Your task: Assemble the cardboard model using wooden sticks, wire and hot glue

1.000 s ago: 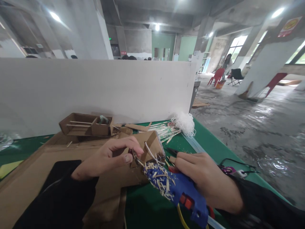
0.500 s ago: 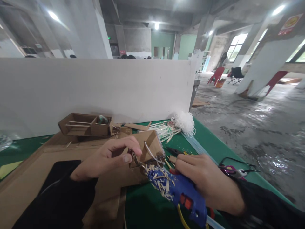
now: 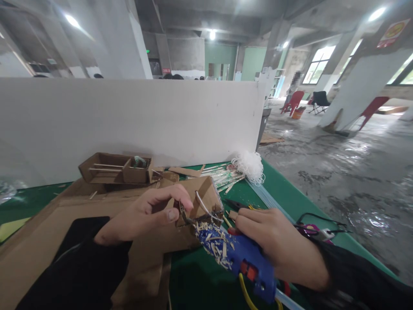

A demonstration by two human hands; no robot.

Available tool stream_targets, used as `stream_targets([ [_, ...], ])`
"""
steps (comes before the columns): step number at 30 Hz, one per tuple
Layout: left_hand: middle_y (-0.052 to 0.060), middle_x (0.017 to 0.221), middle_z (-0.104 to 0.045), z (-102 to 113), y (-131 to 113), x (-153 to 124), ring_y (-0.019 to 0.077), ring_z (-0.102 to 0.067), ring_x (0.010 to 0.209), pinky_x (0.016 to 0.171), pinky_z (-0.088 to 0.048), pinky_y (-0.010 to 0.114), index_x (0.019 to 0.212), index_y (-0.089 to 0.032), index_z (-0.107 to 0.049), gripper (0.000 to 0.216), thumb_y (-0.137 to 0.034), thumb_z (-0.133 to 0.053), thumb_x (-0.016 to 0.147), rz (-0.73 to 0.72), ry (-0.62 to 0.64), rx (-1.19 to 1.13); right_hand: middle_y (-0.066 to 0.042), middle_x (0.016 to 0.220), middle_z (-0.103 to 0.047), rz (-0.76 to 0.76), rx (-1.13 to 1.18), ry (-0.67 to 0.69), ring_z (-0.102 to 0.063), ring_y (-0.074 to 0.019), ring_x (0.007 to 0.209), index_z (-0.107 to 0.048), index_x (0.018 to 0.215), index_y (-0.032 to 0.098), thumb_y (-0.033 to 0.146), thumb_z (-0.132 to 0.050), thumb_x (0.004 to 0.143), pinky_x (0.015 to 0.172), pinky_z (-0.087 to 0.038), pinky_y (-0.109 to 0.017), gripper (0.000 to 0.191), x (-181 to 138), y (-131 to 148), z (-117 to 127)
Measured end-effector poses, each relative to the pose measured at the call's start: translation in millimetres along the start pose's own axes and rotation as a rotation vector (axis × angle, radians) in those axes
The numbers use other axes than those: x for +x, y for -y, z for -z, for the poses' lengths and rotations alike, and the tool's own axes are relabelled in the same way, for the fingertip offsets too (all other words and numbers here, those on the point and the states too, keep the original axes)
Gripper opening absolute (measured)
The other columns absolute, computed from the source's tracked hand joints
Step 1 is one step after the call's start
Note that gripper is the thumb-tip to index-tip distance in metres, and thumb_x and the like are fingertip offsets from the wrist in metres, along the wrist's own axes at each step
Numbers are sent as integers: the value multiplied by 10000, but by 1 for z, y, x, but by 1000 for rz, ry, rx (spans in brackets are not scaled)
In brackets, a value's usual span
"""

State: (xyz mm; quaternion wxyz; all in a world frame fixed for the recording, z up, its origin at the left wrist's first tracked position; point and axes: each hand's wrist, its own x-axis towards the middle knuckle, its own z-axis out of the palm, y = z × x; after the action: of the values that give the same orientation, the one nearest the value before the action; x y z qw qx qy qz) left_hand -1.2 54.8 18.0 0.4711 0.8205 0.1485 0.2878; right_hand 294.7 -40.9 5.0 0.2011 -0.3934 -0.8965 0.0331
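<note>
My right hand [image 3: 271,239] is wrapped round a blue hot glue gun [image 3: 230,249] whose front is crusted with pale wood slivers. Its nozzle points left, at the edge of a small corrugated cardboard piece [image 3: 182,212]. Thumb and fingers of my left hand [image 3: 158,206] pinch that piece; whether it is joined to the box behind is hidden. Right behind the nozzle sits a small cardboard box [image 3: 206,193] with a white cord [image 3: 201,202] looped over its side. A clear glue stick [image 3: 287,299] sticks out of the gun's back end.
Black-nosed pliers [image 3: 235,204] lie beyond my right hand. Farther back are thin wooden sticks [image 3: 219,176], a heap of white bands [image 3: 249,165] and a divided cardboard box [image 3: 109,174]. A black phone-like slab [image 3: 87,230] lies left. A white partition [image 3: 145,120] closes off the back.
The glue gun and my right hand have shifted slightly left, the nozzle nearer the cardboard piece. My left hand stays put. In the far background a person has come more into view.
</note>
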Motion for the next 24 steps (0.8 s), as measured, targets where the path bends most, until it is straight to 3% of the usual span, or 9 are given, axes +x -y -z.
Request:
stream_targets([
  [24, 34, 1009, -675, 1, -2, 0, 161, -591, 858, 768, -483, 244, 1114, -258, -756, 216, -431, -637, 1065, -12, -9, 12, 5, 788, -642, -14, 11, 34, -576, -157, 657, -610, 858, 202, 263, -654, 919, 568, -332, -320, 96, -2, 1, 1],
])
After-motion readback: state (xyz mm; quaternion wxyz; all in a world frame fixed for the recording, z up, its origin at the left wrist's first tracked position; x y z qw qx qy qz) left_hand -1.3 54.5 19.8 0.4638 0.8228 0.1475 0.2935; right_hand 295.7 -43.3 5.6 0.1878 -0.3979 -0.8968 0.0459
